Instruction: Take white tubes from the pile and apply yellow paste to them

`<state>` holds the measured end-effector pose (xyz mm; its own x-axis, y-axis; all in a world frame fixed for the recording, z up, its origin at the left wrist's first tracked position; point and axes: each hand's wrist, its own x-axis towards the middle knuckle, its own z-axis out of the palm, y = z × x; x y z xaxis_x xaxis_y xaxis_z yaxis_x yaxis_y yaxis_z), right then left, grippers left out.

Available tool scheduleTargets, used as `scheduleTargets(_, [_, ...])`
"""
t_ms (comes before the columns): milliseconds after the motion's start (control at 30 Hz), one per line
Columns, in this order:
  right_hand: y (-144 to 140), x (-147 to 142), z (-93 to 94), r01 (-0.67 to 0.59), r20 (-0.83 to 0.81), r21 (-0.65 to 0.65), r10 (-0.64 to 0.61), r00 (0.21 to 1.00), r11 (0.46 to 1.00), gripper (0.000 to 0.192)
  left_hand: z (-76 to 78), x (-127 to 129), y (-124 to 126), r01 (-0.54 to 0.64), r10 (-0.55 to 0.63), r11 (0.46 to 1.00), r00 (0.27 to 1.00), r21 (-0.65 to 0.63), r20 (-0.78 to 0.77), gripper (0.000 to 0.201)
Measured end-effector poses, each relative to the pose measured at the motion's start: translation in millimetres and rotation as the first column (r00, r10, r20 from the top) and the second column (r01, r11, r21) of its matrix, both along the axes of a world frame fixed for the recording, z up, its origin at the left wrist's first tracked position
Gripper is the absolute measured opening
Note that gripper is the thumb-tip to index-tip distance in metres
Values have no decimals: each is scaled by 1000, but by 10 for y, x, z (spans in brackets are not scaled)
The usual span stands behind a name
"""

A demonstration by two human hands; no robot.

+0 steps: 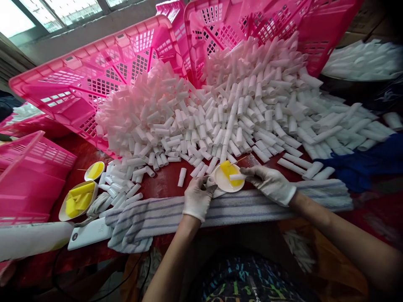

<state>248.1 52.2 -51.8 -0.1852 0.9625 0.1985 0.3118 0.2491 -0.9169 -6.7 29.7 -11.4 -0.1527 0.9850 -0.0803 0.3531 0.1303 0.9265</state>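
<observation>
Both gloved hands meet at the small white dish (227, 181) — that's our landmark, sitting at the near edge of the red table (163, 178), just touching the striped towel (226, 207). The right hand (270, 183) comes in from the right of the dish, fingers pinched on a white tube (236, 177) that lies across the yellow sponge (229, 168) in the dish. The left hand (198, 196) sits just left of the dish, fingers curled around something small and white at the dish's rim — what exactly, I cannot tell.

Behind the dish, a huge heap of white tubes (220, 109) spills from two tipped pink crates (94, 79). One loose tube (181, 177) lies alone, left of the dish. Far left of the dish sit two more dishes with yellow sponges (80, 199), and near them a white phone (90, 233) at the towel's end. Right of the dish, blue cloth (368, 165) lies on the table.
</observation>
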Motion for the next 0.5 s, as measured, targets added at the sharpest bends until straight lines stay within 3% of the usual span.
scheduleTargets(133, [-6, 1, -45, -4, 86, 125, -7, 996, 992, 19, 107, 17, -14, -17, 51, 987, 976, -159, 211, 26])
scheduleTargets(233, [-27, -28, -34, 10, 75, 81, -16, 997, 997, 30, 111, 21, -13, 23, 34, 987, 937, -157, 348, 36])
scheduleTargets(333, [-78, -40, 11, 24, 69, 80, -30, 997, 996, 23, 83, 34, -34, 65, 36, 979, 880, -195, 473, 47])
scheduleTargets(433, [-158, -20, 114, 21, 40, 85, -24, 999, 996, 20, 84, 55, -64, 65, 59, 974, 853, -217, 518, 50])
scheduleTargets(500, [-217, -13, 217, 55, -51, -4, -55, 997, 998, 27, 106, 76, -81, 59, 56, 978, 847, -199, 528, 48])
